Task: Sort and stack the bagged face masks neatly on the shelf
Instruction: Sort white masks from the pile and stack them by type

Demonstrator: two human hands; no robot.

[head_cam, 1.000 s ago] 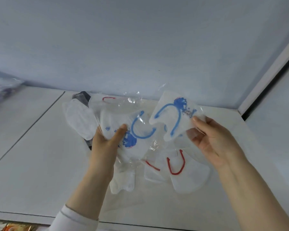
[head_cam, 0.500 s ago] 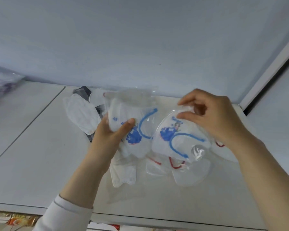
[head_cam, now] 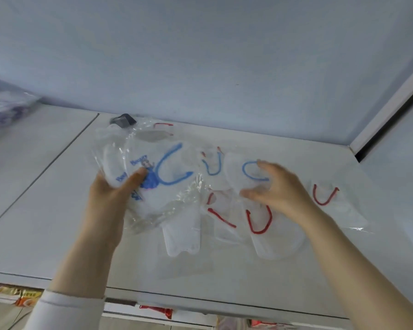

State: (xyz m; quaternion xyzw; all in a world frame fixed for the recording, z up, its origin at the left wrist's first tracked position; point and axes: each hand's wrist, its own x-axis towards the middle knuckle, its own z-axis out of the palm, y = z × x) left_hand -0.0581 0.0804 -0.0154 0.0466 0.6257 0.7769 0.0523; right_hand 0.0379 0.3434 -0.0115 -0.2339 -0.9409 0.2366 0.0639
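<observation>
Sorting by colour, my left hand [head_cam: 110,196] grips the blue-looped masks [head_cam: 172,170] at centre left, while my right hand [head_cam: 281,189], spread and empty, hovers over the next blue mask [head_cam: 236,170], probably needing a gentle pinch

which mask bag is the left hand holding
The blue-looped mask showing a blue cartoon print, at the pile's left; the left hand grips it, thumb on top.

Left hand [head_cam: 115,194] grips; right hand [head_cam: 280,189] hovers, fingers spread.
</observation>
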